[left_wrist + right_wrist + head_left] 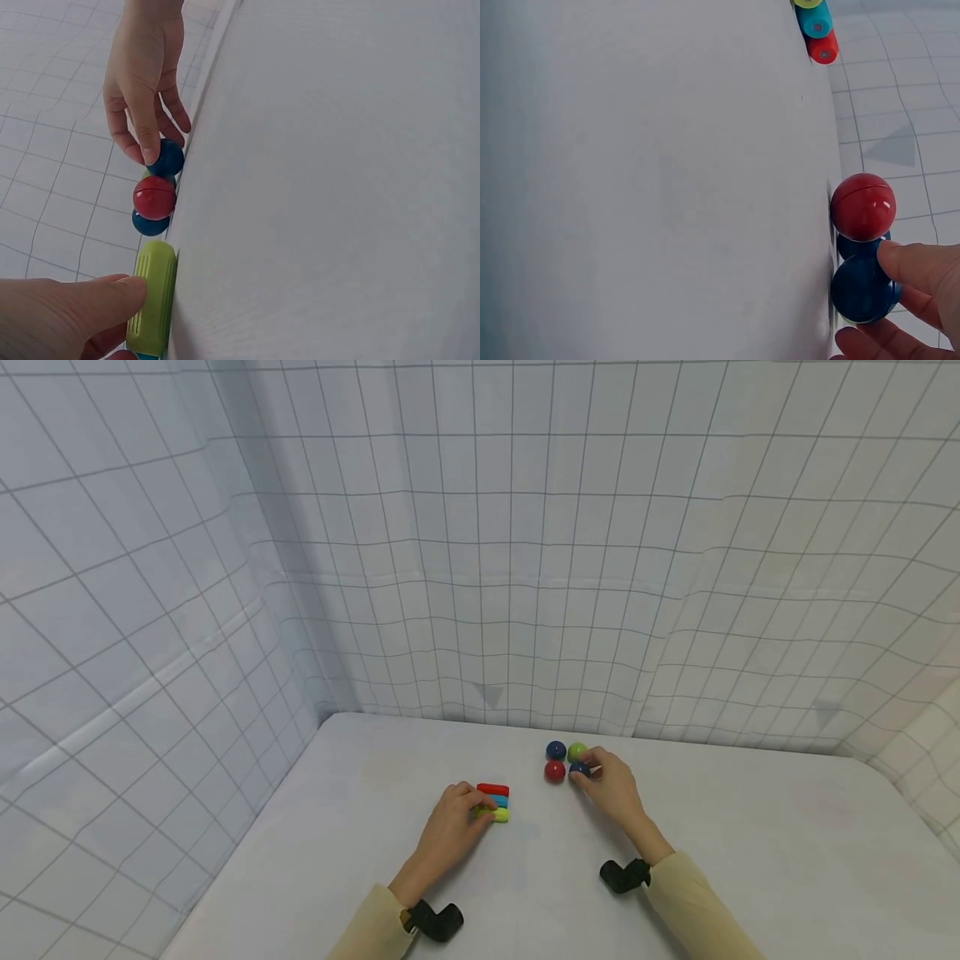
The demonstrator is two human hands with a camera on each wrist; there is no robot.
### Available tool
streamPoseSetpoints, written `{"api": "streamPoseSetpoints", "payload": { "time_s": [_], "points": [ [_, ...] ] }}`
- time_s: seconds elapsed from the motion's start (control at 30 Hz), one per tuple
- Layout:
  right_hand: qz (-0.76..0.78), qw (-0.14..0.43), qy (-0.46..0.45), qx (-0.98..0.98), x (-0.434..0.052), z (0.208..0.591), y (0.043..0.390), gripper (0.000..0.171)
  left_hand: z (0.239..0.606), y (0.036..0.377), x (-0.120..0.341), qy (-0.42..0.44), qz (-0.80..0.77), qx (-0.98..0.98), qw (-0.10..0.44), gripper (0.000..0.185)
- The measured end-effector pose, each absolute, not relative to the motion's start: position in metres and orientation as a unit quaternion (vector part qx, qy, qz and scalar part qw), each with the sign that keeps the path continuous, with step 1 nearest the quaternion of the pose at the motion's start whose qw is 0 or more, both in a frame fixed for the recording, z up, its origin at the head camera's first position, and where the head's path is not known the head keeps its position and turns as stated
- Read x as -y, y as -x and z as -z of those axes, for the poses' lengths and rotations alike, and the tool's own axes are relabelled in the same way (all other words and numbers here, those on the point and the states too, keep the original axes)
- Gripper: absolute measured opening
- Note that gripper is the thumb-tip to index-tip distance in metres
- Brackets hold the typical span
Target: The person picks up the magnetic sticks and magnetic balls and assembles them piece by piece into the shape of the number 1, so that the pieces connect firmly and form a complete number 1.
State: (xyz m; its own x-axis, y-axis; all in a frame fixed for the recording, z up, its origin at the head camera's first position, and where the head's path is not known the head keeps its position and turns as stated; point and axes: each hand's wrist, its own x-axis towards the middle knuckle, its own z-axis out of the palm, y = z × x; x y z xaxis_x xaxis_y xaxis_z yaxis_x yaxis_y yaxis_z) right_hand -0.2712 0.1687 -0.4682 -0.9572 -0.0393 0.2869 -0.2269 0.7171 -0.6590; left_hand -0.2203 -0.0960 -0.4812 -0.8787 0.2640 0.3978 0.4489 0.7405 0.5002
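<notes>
Toward the left, three short plastic sticks lie side by side: a red stick (492, 790), a blue stick (502, 801) and a ribbed yellow-green stick (154, 300). My left hand (452, 820) is over them, its thumb on the yellow-green stick and its fingers curled across, partly hidden. To the right, glossy balls form a tight square: a blue ball (556, 750), a green ball (576, 752), a red ball (554, 771) and a second blue ball (864, 289). Between thumb and fingers, my right hand (613, 789) pinches this second blue ball, at the square's near right corner.
A white table (360, 768) carries everything. Behind it and at both sides hangs a white grid-patterned curtain (510, 568). Each wrist wears a black camera mount, the left mount (441, 922) and the right mount (622, 877), close above the tabletop.
</notes>
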Motion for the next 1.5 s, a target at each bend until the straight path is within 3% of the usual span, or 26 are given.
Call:
{"api": "streamPoseSetpoints", "payload": {
  "time_s": [1.5],
  "points": [
    [-0.391,0.098,-0.075,0.912,-0.181,0.473,0.266,0.031,0.472,0.209,0.081,0.183,0.293,0.936,0.075,0.019]
  ]
}}
